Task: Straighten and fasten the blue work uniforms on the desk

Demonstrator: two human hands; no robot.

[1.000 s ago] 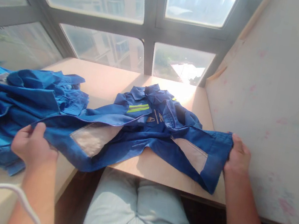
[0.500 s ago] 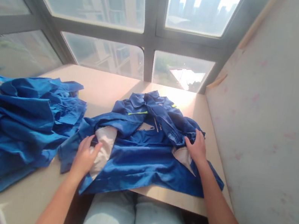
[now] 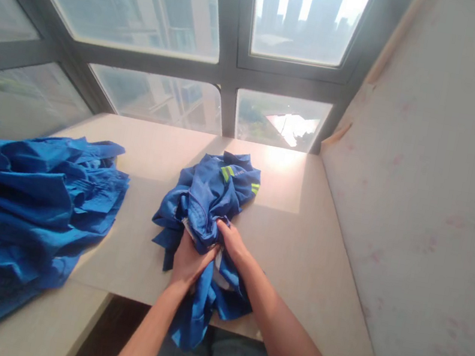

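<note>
A blue work jacket with yellow-green reflective stripes lies bunched into a narrow heap in the middle of the beige table. My left hand and my right hand meet at the near end of the heap, both closed on its cloth. Part of the jacket hangs over the table's front edge toward my lap. Some pale lining shows between my hands.
A large pile of blue garments covers the table's left side. Windows run along the far edge. A pale wall panel closes off the right side. Bare tabletop lies between the jacket and that wall.
The jacket was spread wide, held at both ends. My hands came together at the middle and gathered it into a narrow bunch.
</note>
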